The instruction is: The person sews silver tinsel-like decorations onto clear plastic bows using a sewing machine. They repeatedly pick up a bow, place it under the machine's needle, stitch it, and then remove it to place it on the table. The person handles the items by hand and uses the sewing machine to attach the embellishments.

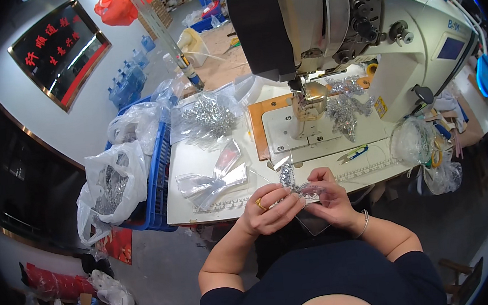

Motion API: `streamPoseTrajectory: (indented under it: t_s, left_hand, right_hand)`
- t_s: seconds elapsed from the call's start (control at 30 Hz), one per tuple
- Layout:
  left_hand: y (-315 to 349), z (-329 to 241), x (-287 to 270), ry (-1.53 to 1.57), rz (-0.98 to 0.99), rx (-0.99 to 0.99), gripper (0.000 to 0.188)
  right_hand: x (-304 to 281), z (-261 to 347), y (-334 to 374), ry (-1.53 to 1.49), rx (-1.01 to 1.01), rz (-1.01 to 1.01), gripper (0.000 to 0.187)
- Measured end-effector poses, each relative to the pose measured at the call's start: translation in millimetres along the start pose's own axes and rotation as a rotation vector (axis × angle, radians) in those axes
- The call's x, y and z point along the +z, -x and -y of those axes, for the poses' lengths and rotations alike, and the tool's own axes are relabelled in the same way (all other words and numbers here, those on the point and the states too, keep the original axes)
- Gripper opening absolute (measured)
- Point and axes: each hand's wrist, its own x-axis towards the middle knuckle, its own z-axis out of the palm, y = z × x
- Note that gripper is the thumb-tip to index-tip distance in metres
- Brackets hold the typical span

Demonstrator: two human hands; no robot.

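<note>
My left hand [272,209], a ring on one finger, is closed on a silver rhinestone-covered piece [287,176] at the front edge of the sewing table. From the other side my right hand [331,202] grips the same piece with bent fingers. Its sparkling upper end sticks up between the hands; the fingers hide much of the rest. Below them hangs a see-through pointed flap [313,223]; whether it belongs to the piece I cannot tell. Just beyond the hands stands the sewing machine [309,103]. Left of them lie clear, shiny plastic strips [214,181].
Thread snips [352,154] lie on the table's right part. More silver glittery pieces [344,112] rest beside the needle post. A bag of silver trims [209,116] sits at the back left. A blue crate [162,177] with plastic bags stands against the table's left edge.
</note>
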Motion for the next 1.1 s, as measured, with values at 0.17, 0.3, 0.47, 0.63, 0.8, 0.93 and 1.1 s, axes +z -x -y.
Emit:
streamPoseTrajectory:
  t_s: [0.17,0.3,0.47,0.63,0.8,0.93,1.1]
  left_hand:
    - [6.0,-4.7,-1.1,-0.062,0.014,-0.007,0.024]
    - [9.1,-6.7,4.5,-0.084,-0.019,-0.010,0.023]
    - [13.2,-7.1,20.0,-0.112,-0.026,-0.009,0.021]
    - [17.6,-8.6,28.7,-0.122,0.043,-0.055,0.029]
    - [25.0,-8.4,35.3,-0.149,0.094,-0.051,0.027]
    - [25.2,-16.2,38.5,-0.247,0.131,-0.128,0.027]
    - [71.3,-56.3,59.6,-0.120,-0.184,-0.151,0.028]
  right_hand:
    - [-5.2,18.5,6.6,-0.239,0.279,0.219,0.068]
    - [-1.4,16.7,13.0,-0.531,0.320,0.181,0.077]
    - [17.5,14.9,3.6,-0.519,0.485,-0.267,0.030]
    - [14.2,7.7,-9.2,-0.624,0.668,-0.402,0.013]
    - [9.4,-4.8,-12.5,-0.497,0.675,-0.426,0.015]
    - [1.8,-17.8,-11.9,-0.307,0.550,-0.354,0.016]
    - [-8.2,1.9,-20.2,0.045,0.501,-0.189,0.017]
